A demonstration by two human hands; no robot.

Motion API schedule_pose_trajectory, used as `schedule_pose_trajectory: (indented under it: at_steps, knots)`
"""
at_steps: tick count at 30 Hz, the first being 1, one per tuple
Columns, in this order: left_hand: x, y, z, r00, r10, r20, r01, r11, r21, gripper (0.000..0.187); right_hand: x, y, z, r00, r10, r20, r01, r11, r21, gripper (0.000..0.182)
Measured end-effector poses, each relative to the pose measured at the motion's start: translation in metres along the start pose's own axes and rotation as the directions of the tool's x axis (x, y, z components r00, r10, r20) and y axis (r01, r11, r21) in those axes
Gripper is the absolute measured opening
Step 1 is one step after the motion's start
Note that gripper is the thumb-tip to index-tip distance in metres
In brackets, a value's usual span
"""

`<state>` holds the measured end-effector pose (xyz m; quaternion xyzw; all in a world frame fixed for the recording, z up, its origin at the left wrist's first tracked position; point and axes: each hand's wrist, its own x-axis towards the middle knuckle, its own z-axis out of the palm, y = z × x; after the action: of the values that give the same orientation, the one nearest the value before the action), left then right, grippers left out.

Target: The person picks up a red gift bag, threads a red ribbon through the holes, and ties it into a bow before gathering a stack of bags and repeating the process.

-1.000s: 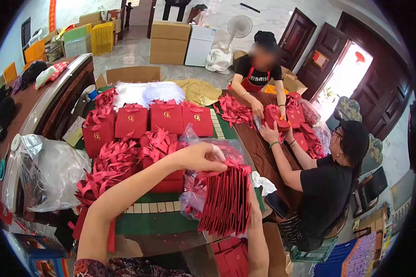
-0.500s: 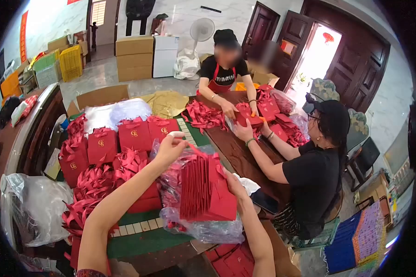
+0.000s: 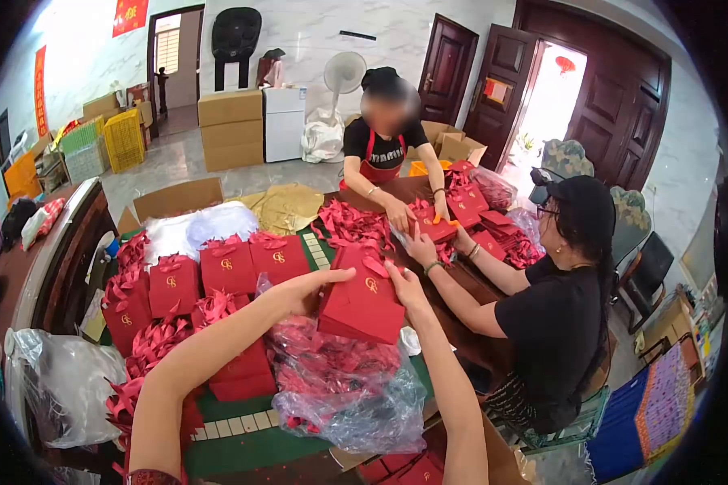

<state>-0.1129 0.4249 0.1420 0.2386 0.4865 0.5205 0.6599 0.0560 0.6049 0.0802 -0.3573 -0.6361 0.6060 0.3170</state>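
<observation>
Got the left arm (image 3: 212, 343) out front, bent pretty hard at the elbow (image 3: 163, 381), with the left hand (image 3: 303, 296) turned in toward the right hand (image 3: 410, 288), close but apart. Gripping with both, can't see all of the left one tbh. Got the right forearm (image 3: 448, 372) angled steeply below its hand.

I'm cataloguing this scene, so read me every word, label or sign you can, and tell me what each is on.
"GS", gold interlaced letters: on the held red bag and the standing red bags.
"MA…", rest unclear: on the black shirt across the table.
Too small or blurred to read: long wall banner, upper wall sign, door notice.
</observation>
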Motion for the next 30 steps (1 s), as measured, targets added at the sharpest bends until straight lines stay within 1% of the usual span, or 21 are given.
schedule_pose_trajectory:
  at_steps: [1,4,7,10,11,12,14,15,16,17,18,19,20,21,22,23,24,25,26,28,30]
  knots:
    - [0.005,0.009,0.003,0.998,-0.031,-0.061,0.031,1.0,-0.004,0.061,0.007,-0.001,0.001,1.0,-0.021,-0.009,0.021,0.999,0.027,0.045]
    - [0.035,0.023,-0.003,0.999,-0.039,-0.015,0.038,0.997,-0.067,0.049,0.028,-0.005,-0.001,0.998,-0.066,-0.009,0.066,0.997,0.027,0.039]
    - [0.058,0.028,-0.002,0.995,-0.076,-0.065,0.073,0.996,-0.041,0.038,0.039,-0.013,0.0,0.994,-0.103,-0.023,0.104,0.993,0.048,0.038]
    - [0.074,0.03,0.0,0.995,-0.061,-0.074,0.064,0.997,0.041,0.037,0.039,-0.028,0.001,0.996,-0.043,-0.076,0.039,0.998,-0.055,0.038]
    - [0.082,0.03,-0.003,0.997,-0.038,-0.072,0.043,0.997,0.071,0.038,0.058,-0.013,-0.005,0.999,-0.025,0.029,0.025,1.0,-0.017,0.045]
    - [0.09,0.03,-0.005,0.997,-0.041,-0.072,0.046,0.996,0.07,0.038,0.083,0.007,-0.01,0.999,-0.022,0.029,0.023,1.0,-0.017,0.045]
    - [0.104,0.028,-0.01,0.997,0.001,-0.072,0.0,1.0,0.019,0.038,0.118,0.039,-0.016,0.998,0.061,0.006,-0.058,0.973,-0.222,0.056]
    - [0.111,0.028,-0.014,0.997,-0.001,-0.072,0.002,1.0,0.017,0.038,0.12,0.035,-0.019,0.998,0.063,0.006,-0.06,0.973,-0.223,0.056]
    - [0.117,0.027,-0.019,0.998,-0.005,-0.065,0.003,1.0,-0.019,0.038,0.117,0.025,-0.02,0.964,-0.263,0.038,0.255,0.879,-0.402,0.061]
    - [0.124,0.026,-0.023,0.998,-0.005,-0.057,0.002,0.998,-0.055,0.038,0.112,0.015,-0.023,0.826,-0.549,0.129,0.521,0.654,-0.549,0.066]
    - [0.132,0.024,-0.029,0.999,-0.005,-0.054,0.002,0.998,-0.055,0.038,0.101,0.005,-0.022,0.826,-0.549,0.128,0.52,0.653,-0.55,0.066]
    - [0.141,0.021,-0.034,1.0,-0.002,-0.025,0.0,0.995,-0.101,0.038,0.084,-0.008,-0.016,0.935,-0.355,-0.001,0.328,0.864,-0.383,0.064]
    - [0.145,0.019,-0.038,1.0,0.003,0.004,-0.003,0.989,-0.146,0.038,0.069,-0.02,-0.01,0.989,-0.119,-0.083,0.103,0.98,-0.171,0.062]
    - [0.146,0.02,-0.039,1.0,0.003,0.007,-0.002,0.989,-0.145,0.038,0.064,-0.025,-0.009,0.985,0.135,-0.108,-0.129,0.99,0.062,0.061]
    - [0.147,0.02,-0.039,0.999,0.041,-0.006,-0.042,0.982,-0.183,0.037,0.069,-0.016,-0.015,0.985,0.135,-0.112,-0.129,0.99,0.06,0.061]
    - [0.149,0.02,-0.039,0.997,0.078,-0.019,-0.08,0.973,-0.218,0.036,0.074,0.0,-0.021,0.973,0.226,0.038,-0.227,0.924,0.307,0.058]
    - [0.151,0.022,-0.038,0.997,0.077,-0.015,-0.079,0.973,-0.218,0.036,0.074,0.013,-0.027,0.941,0.269,0.203,-0.337,0.788,0.516,0.056]
    - [0.154,0.023,-0.038,0.996,0.069,-0.056,-0.082,0.955,-0.284,0.036,0.054,0.012,-0.026,0.975,0.187,0.121,-0.222,0.848,0.481,0.059]
    - [0.156,0.024,-0.038,0.994,0.051,-0.097,-0.082,0.934,-0.348,0.036,0.029,0.012,-0.028,0.974,0.196,0.117,-0.228,0.845,0.483,0.059]
    - [0.162,0.028,-0.037,0.987,0.013,-0.161,-0.069,0.936,-0.345,0.036,-0.009,0.018,-0.033,0.996,0.088,-0.028,-0.079,0.966,0.244,0.06]
    - [0.166,0.03,-0.036,0.982,0.042,-0.185,-0.098,0.947,-0.306,0.035,-0.028,0.036,-0.044,0.999,0.048,-0.021,-0.043,0.982,0.183,0.06]
